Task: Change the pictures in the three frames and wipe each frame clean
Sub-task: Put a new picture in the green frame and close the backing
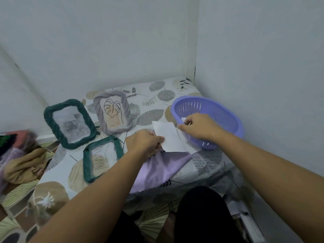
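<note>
Pale walls corner a leaf-print bedsheet (206,160) at centre frame. A slotted lilac plastic basket (226,118) sits centre right. Left of centre lie three rope-edged picture frames (two dark green (52,127) (85,165), one grey (126,106)). A lilac cloth (163,169) lies below the hands. The left hand (143,142) pinches a white paper sheet (168,137); the right hand (199,126) pinches its far edge over the basket.

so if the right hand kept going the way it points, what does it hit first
Most likely the white paper: the right hand points left, fingertips at the paper's edge by the purple basket. Beyond that lies the grey frame, though depth is unclear.
</note>
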`<state>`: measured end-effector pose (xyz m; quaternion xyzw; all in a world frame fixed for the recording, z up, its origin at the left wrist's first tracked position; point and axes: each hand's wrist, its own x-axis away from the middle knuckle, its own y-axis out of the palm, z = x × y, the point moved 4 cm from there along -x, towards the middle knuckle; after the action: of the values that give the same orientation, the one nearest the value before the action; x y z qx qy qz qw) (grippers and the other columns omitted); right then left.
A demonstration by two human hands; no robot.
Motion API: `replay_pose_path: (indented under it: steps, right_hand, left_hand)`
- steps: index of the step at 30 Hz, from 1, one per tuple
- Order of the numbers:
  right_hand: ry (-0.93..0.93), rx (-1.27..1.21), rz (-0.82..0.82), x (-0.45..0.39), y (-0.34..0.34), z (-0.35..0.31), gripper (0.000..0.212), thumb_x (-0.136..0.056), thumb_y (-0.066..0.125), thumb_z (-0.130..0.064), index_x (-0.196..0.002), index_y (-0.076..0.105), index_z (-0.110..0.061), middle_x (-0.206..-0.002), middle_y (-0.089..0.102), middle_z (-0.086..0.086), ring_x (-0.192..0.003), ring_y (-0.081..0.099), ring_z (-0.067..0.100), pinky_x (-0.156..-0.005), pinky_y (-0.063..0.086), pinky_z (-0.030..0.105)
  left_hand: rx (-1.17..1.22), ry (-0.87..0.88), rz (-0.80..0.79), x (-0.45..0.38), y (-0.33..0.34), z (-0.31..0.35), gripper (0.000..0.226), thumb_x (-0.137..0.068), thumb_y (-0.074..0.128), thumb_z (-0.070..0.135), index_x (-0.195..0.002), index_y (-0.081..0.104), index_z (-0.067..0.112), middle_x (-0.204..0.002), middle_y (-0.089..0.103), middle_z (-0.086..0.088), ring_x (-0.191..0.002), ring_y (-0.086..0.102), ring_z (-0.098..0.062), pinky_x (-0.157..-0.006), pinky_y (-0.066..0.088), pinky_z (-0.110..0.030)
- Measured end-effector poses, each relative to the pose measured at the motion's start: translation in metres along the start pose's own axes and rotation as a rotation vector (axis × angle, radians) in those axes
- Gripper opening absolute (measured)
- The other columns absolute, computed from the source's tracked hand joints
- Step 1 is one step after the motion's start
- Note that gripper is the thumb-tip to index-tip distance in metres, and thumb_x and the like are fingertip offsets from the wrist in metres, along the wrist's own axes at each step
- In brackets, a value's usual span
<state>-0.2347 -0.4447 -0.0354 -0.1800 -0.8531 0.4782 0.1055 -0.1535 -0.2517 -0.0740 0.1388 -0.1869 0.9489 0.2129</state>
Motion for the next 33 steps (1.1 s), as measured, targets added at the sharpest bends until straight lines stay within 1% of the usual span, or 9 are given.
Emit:
replay_pose_path:
  steps: [4, 11, 17, 19, 21, 24, 27, 30, 33]
  right_hand:
    - [-0.014, -0.097, 0.06, -0.001, -0.01, 0.001, 0.049, -0.091, 0.063, -0.058, -0.082, 0.073, -0.011, -0.075, 0.071, 0.007, -0.076, 0.065, 0.019, -0.068, 0.049, 0.033]
    - [-0.038, -0.047, 0.02, 0.005, 0.014, 0.004, 0.036, -0.089, 0.064, -0.061, -0.069, 0.065, -0.031, -0.067, 0.06, -0.013, -0.076, 0.059, 0.012, -0.065, 0.039, 0.028]
    - [-0.033, -0.04, 0.046, 0.01, 0.019, 0.003, 0.036, -0.089, 0.064, -0.062, -0.09, 0.077, -0.028, -0.082, 0.064, -0.013, -0.085, 0.059, 0.013, -0.073, 0.042, 0.029]
    - [-0.014, -0.044, 0.032, 0.01, 0.02, 0.005, 0.043, -0.089, 0.063, -0.064, -0.088, 0.077, -0.024, -0.08, 0.067, -0.009, -0.081, 0.06, 0.015, -0.072, 0.045, 0.031]
    - [0.028, -0.131, 0.025, 0.007, 0.019, 0.009, 0.06, -0.091, 0.055, -0.069, -0.078, 0.069, -0.012, -0.073, 0.068, 0.002, -0.072, 0.062, 0.02, -0.072, 0.049, 0.036]
    - [0.095, -0.312, 0.043, -0.003, 0.009, 0.018, 0.066, -0.096, 0.046, -0.067, -0.089, 0.066, -0.005, -0.082, 0.075, 0.009, -0.076, 0.07, 0.026, -0.082, 0.056, 0.039]
    - [0.116, -0.18, 0.106, -0.013, -0.01, 0.029, 0.041, -0.1, 0.053, -0.052, -0.096, 0.07, -0.015, -0.092, 0.074, 0.002, -0.092, 0.067, 0.024, -0.084, 0.053, 0.035]
    - [0.137, 0.025, 0.091, -0.022, -0.021, 0.048, 0.026, -0.098, 0.06, -0.042, -0.111, 0.069, -0.021, -0.113, 0.07, 0.001, -0.11, 0.062, 0.024, -0.089, 0.05, 0.036]
    - [0.191, 0.2, -0.005, -0.027, -0.018, 0.069, 0.04, -0.094, 0.067, -0.042, -0.127, 0.062, -0.019, -0.128, 0.066, 0.005, -0.12, 0.058, 0.028, -0.092, 0.048, 0.036]
  left_hand:
    - [-0.141, 0.034, -0.005, -0.016, 0.025, 0.009, 0.021, -0.084, 0.073, 0.007, -0.068, 0.06, 0.006, -0.058, 0.058, -0.016, -0.031, 0.038, -0.016, -0.038, 0.026, -0.016]
    - [-0.1, -0.016, 0.007, -0.038, 0.057, -0.01, 0.044, -0.084, 0.077, 0.006, -0.057, 0.044, 0.015, -0.053, 0.049, -0.007, -0.049, 0.048, -0.02, -0.051, 0.036, -0.026]
    - [-0.1, -0.032, -0.037, -0.043, 0.06, -0.019, 0.044, -0.09, 0.074, 0.006, -0.06, 0.043, 0.014, -0.056, 0.045, -0.007, -0.044, 0.043, -0.017, -0.035, 0.033, -0.016]
    - [-0.1, -0.037, -0.05, -0.043, 0.059, -0.016, 0.04, -0.089, 0.075, 0.011, -0.062, 0.045, 0.013, -0.056, 0.046, -0.007, -0.045, 0.044, -0.018, -0.042, 0.037, -0.018]
    - [-0.126, -0.013, -0.025, -0.043, 0.055, -0.011, 0.038, -0.082, 0.079, 0.021, -0.065, 0.046, 0.014, -0.06, 0.048, -0.007, -0.055, 0.047, -0.021, -0.059, 0.041, -0.028]
    - [-0.222, 0.059, 0.083, -0.043, 0.044, 0.001, 0.029, -0.081, 0.072, 0.032, -0.087, 0.049, 0.015, -0.076, 0.057, -0.009, -0.074, 0.056, -0.027, -0.07, 0.042, -0.036]
    - [-0.277, 0.175, 0.206, -0.044, 0.032, 0.02, 0.028, -0.1, 0.052, 0.034, -0.117, 0.052, 0.012, -0.1, 0.07, -0.013, -0.095, 0.066, -0.031, -0.079, 0.048, -0.038]
    - [-0.141, 0.193, 0.122, -0.047, 0.039, 0.041, 0.039, -0.103, 0.052, 0.041, -0.091, 0.064, 0.006, -0.092, 0.072, -0.011, -0.082, 0.064, -0.029, -0.082, 0.052, -0.042]
    - [-0.133, 0.156, 0.068, -0.048, 0.051, 0.048, 0.039, -0.096, 0.068, 0.035, -0.071, 0.056, 0.007, -0.079, 0.062, -0.016, -0.068, 0.05, -0.026, -0.067, 0.042, -0.036]
